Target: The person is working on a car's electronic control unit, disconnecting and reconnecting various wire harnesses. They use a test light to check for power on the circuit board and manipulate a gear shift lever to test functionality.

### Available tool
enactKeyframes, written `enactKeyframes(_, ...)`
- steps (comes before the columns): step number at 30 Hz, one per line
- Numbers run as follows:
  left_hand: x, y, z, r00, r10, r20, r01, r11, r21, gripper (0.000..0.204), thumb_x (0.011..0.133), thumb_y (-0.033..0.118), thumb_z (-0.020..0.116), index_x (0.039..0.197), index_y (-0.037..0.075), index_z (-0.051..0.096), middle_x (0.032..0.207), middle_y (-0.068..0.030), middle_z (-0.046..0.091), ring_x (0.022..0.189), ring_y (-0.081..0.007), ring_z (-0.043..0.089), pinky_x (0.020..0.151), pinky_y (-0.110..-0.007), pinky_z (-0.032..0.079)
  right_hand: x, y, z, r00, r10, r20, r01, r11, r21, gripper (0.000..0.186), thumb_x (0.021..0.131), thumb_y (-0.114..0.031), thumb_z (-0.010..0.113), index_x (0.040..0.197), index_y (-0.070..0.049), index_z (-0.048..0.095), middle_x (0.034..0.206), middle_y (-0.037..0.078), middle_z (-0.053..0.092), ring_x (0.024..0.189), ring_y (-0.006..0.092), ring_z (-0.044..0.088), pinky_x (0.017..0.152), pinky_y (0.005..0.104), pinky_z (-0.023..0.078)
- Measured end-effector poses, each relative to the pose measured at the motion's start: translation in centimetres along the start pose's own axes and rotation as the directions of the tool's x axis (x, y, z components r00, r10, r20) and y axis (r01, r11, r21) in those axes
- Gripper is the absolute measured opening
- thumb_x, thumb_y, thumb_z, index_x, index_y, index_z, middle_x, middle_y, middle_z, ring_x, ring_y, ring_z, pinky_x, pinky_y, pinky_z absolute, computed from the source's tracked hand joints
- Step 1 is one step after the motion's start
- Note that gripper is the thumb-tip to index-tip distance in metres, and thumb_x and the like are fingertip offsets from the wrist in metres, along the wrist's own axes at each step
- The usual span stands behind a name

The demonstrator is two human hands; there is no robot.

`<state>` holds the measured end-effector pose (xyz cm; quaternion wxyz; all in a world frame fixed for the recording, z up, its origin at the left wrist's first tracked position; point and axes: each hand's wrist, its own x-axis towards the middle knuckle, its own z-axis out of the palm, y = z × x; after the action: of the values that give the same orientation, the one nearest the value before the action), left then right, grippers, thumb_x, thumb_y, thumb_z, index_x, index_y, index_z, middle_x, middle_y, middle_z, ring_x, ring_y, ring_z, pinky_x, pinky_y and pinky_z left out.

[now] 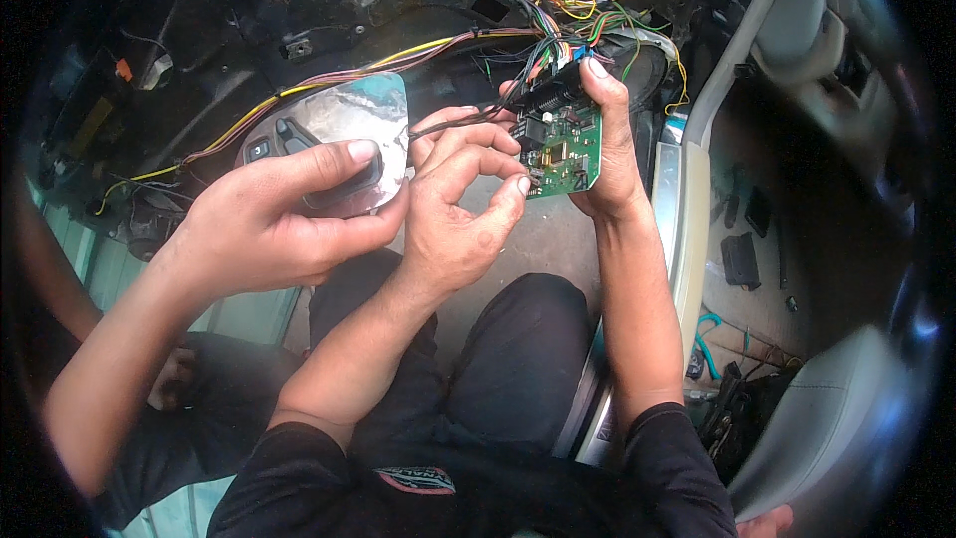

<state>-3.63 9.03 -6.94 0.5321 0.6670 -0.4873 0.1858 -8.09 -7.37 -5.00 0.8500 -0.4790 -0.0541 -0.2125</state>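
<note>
My right hand [619,144] grips a green circuit board [578,164] by its right side, with the thumb up by the black connector housing [555,92] along its top edge. My left hand [458,204] has its fingers curled and its fingertips at the board's left edge. Thin dark cables [453,126] pass over its fingers and link the board to a silvery switch panel [373,105]. Another person's hand [279,204] holds that panel by its black switches at the left. Multicoloured wires [558,30] gather above the connector.
Behind lies a dark metal door shell [398,0] with a taped yellow and pink wire harness [329,83]. At the right are the pale door sill [687,239], a black box [740,261], teal-handled pliers [707,349] on the car floor and a grey seat [827,418].
</note>
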Motion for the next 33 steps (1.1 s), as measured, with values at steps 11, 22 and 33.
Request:
enactKeyframes(11,0.4,-0.6,0.9,0.999,0.045,-0.027,-0.048,0.99,-0.13,0.012,0.072,0.0,0.076,0.08,0.007,0.069,0.102,-0.0032,0.069,0.119,-0.0259,0.054,0.105,-0.041,0.037,0.2,0.2,-0.5,1.0,0.0,-0.018,0.0,1.0,0.016,0.057,0.094,-0.061,0.057,0.111,-0.006,0.058,0.102,0.013,0.067,0.092,0.0256,0.071,0.08,0.0399,0.061)
enactKeyframes(22,0.4,-0.6,0.9,0.996,0.073,-0.043,-0.079,0.984,-0.161,0.014,0.072,0.0,0.075,0.082,0.007,0.069,0.103,-0.0024,0.069,0.12,-0.0265,0.054,0.106,-0.041,0.038,0.2,-0.2,-0.7,1.0,-0.002,0.0,0.002,1.0,0.002,0.055,0.094,-0.061,0.057,0.111,-0.008,0.057,0.101,0.012,0.067,0.091,0.0252,0.071,0.079,0.0395,0.061)
enactKeyframes(33,0.6,-0.6,0.2,0.998,0.05,-0.024,-0.054,0.978,-0.2,0.014,0.075,0.0,0.075,0.086,0.007,0.07,0.104,-0.0041,0.07,0.12,-0.0265,0.054,0.106,-0.041,0.038,0.0,-0.2,-0.2,1.0,-0.003,-0.005,0.003,1.0,0.015,0.055,0.094,-0.061,0.057,0.114,-0.009,0.056,0.102,0.012,0.067,0.091,0.0256,0.072,0.079,0.04,0.062)
